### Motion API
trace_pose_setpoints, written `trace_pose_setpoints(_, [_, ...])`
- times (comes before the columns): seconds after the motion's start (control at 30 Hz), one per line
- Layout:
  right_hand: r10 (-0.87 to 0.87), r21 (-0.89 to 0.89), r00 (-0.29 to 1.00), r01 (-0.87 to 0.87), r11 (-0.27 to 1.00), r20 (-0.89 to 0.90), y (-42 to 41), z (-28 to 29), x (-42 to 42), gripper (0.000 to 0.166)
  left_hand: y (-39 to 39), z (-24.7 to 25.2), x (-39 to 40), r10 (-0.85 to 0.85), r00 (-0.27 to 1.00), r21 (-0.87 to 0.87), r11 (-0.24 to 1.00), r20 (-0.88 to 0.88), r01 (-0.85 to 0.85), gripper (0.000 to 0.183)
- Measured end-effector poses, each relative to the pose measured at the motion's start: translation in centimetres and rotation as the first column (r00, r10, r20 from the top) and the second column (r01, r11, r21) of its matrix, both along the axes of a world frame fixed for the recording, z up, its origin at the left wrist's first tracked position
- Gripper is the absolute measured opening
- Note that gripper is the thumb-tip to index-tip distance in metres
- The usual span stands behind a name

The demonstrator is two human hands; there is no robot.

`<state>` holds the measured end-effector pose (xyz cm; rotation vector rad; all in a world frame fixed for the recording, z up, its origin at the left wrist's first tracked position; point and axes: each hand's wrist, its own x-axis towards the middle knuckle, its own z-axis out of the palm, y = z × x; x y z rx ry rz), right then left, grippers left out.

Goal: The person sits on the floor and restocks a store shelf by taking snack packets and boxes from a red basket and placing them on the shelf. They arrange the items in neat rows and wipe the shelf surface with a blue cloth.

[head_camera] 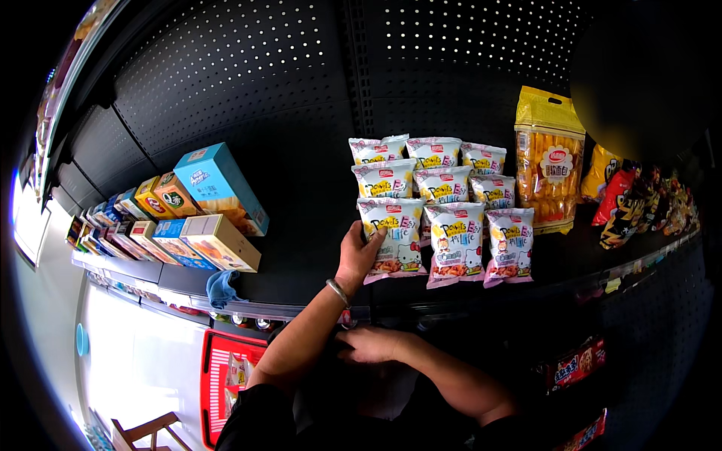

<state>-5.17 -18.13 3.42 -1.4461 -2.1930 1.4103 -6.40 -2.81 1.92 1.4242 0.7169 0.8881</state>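
Observation:
Several white-and-pink snack bags (458, 242) stand in three columns on a black shelf. My left hand (361, 251), with a silver bangle at the wrist, has its thumb on the face of the front-left snack bag (395, 237). The fingers of that hand bend around the bag's left edge. Below the shelf's front edge, close to my body, is my right hand (369, 344). Its fingers point left and are partly in shadow; nothing shows in its grasp.
Food boxes (223, 239) line the shelf's left, near a blue cloth (223, 288) on the front edge. Right of the bags stand a tall yellow bread pack (550, 163) and coloured snack bags (615, 191). A red basket (207, 383) holding snack bags is below, near a wooden chair (149, 431).

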Motion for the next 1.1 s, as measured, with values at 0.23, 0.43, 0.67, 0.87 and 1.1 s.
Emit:
trace_pose_setpoints(0.23, [-0.010,0.013,1.000,0.010,1.000,0.009,0.2,-0.1,0.2,0.047,0.4,-0.9,-0.1,0.012,0.999,0.008,1.000,-0.045,-0.011,0.039])
trace_pose_setpoints(0.43, [-0.001,0.014,1.000,0.000,1.000,0.024,0.3,-1.0,0.1,0.049,0.7,-1.2,-0.3,0.015,0.991,0.056,0.998,-0.131,-0.008,0.040])
trace_pose_setpoints(0.67, [-0.030,0.072,0.999,0.029,0.997,0.013,0.1,-1.2,0.2,0.048,0.3,-1.3,-0.5,-0.001,0.997,0.029,1.000,-0.082,0.003,0.040])
trace_pose_setpoints(0.87, [-0.017,0.051,0.999,0.015,0.999,0.043,0.2,-1.5,0.7,0.055,-0.1,-0.2,-0.5,0.050,0.989,0.081,0.996,-0.143,-0.038,0.048])
trace_pose_setpoints(1.1, [0.070,0.040,0.996,-0.072,0.997,0.060,0.7,-2.0,0.6,0.052,0.7,-1.8,-0.6,0.148,0.977,0.202,0.973,-0.156,-0.115,0.040])
